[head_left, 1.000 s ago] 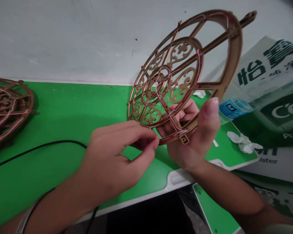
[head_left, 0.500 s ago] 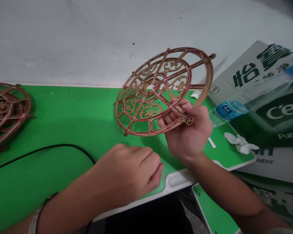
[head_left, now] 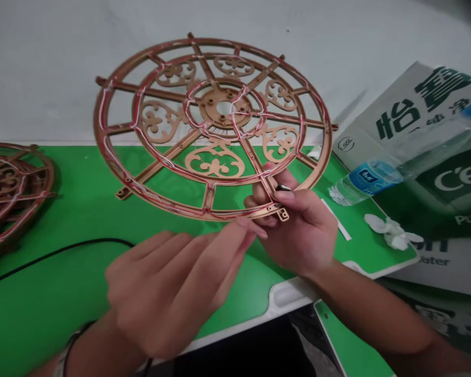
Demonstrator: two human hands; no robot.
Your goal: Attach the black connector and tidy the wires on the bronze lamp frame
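A round brown openwork frame [head_left: 214, 196] with spokes, scrollwork and red and white wires along its channels is tilted up in front of me. My right hand [head_left: 298, 230] is closed on its near right rim, thumb on top and fingers beneath. By that thumb shows a small black piece [head_left: 283, 187], too small to make out. My left hand [head_left: 172, 283] is at the near rim, its fingertips drawn together and touching or almost touching it. Whether they pinch anything is hidden.
More brown round frames [head_left: 19, 196] lie stacked at the left on the green table [head_left: 78, 209]. A black cable [head_left: 63, 248] crosses the tabletop. At the right are a plastic bottle [head_left: 371, 178], crumpled tissue [head_left: 392, 230], a white strip [head_left: 339, 222] and a printed carton [head_left: 408, 104].
The round frame has come closer and turned to show more of its wired face. My left hand has moved up from below, bringing its fingertips to the near rim.
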